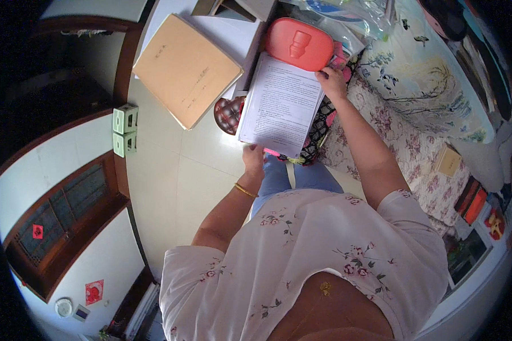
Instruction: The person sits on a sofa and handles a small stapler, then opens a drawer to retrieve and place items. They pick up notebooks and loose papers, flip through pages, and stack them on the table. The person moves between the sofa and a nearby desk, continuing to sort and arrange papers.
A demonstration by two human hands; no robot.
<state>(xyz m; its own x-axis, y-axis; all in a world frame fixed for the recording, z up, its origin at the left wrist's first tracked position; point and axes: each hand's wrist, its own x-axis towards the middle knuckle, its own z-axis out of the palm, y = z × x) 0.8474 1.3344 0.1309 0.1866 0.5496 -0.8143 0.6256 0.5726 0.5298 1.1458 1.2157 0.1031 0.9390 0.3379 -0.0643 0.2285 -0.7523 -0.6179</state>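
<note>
A stack of printed sheets point(281, 106) lies before me at a slant, its top page covered in lines of text. My left hand point(253, 158), with a gold bangle on the wrist, grips the stack's near left corner; some of its fingers are hidden under the paper. At the far right corner of the sheets, my right hand point(333, 83) has thumb and fingers curled on the paper edge. A red oval plastic lid point(299, 44) with a raised cup-like shape overlaps the top of the sheets, close to my right fingertips. Beneath the paper shows a black-and-pink patterned cloth point(322, 123).
To the left, a thick tan paper-covered bundle point(187, 70) juts from a white surface point(234, 38). A dark tufted stool seat point(229, 116) sits below it. On the right are a floral bedspread point(379, 115) and a pillow point(426, 81). Clear plastic bags point(358, 21) lie beyond the lid.
</note>
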